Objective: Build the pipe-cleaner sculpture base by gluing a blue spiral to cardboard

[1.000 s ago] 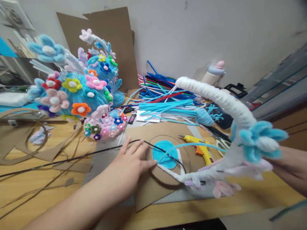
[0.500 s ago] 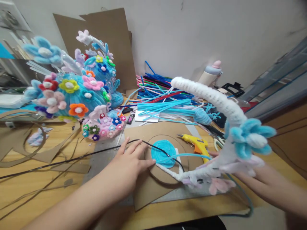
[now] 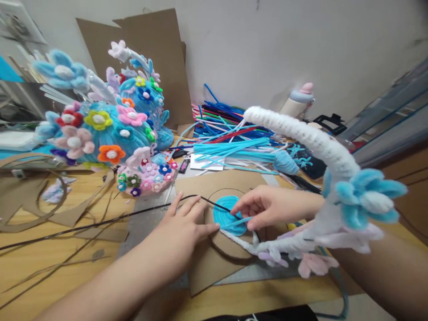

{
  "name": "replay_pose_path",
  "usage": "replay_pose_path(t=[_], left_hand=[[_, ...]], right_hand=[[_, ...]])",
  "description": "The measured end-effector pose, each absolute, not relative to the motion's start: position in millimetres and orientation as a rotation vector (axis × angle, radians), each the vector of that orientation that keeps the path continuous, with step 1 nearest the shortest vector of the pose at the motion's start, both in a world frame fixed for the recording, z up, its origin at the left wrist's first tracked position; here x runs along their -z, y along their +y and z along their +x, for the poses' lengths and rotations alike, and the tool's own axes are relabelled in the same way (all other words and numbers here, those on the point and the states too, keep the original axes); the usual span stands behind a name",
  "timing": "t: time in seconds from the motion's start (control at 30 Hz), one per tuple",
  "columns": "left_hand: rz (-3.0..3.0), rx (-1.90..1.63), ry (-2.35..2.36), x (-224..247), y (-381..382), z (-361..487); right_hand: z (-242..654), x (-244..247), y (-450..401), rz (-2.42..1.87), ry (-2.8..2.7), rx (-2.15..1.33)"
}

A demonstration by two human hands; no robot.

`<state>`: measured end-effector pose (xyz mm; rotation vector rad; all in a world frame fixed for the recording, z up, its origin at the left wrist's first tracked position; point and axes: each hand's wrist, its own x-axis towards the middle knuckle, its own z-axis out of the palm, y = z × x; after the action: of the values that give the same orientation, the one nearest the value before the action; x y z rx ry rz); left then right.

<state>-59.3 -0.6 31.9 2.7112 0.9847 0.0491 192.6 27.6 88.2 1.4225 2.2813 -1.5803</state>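
My left hand [image 3: 189, 225] lies with its fingers spread on the cardboard sheet [image 3: 203, 276]. Its thumb touches the edge of a flat coil of light-blue pipe cleaner [image 3: 220, 211]. Over that coil, my right hand [image 3: 269, 207] pinches the loose blue pipe cleaner strand [image 3: 241, 221] between thumb and fingers. A white fuzzy wrapped stem [image 3: 301, 133] arches in front of my right forearm, carrying a blue pipe cleaner flower [image 3: 371, 198] and pale pink petals [image 3: 317, 264]. The glue gun is almost wholly hidden behind my right hand and the stem.
A black cord [image 3: 100, 221] crosses from the left under my left fingers. Flower-covered blue pipe cleaner pieces [image 3: 107, 133] stand at the left. Bundled pipe cleaners [image 3: 234, 149] lie against the wall, near a bottle [image 3: 297, 100]. Cardboard offcuts [image 3: 70, 216] litter the left table.
My right hand has come in from the right, from behind the white stem, and taken hold of the blue strand. My left hand stays in place on the cardboard.
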Motion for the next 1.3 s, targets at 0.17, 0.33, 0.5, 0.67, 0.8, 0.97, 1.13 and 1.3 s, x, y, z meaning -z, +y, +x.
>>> replay_pose_path(t=[0.17,0.33,0.5,0.67,0.8,0.97,1.13,1.3], left_hand=[[2.711,-0.042,0.986,-33,0,-58],[2.717,-0.031,0.987,-33,0,-57],[2.709,-0.027,1.005,-32,0,-58],[2.728,-0.036,1.002,-30,0,-59],[2.732,-0.029,1.006,-29,1,-59],[2.723,-0.009,1.005,-31,1,-58],[2.716,-0.006,1.009,-30,1,-58],[2.736,-0.044,1.005,-28,1,-59]], right_hand=[[187,-85,32,1.283,2.348,1.360],[182,-82,28,1.228,2.417,1.255],[177,-87,22,1.262,2.410,1.112],[175,-87,23,1.249,2.337,1.089],[177,-85,24,1.217,2.386,1.123],[176,-86,25,1.173,2.335,1.159],[175,-86,24,1.148,2.318,1.049],[171,-89,22,1.133,2.321,0.915]])
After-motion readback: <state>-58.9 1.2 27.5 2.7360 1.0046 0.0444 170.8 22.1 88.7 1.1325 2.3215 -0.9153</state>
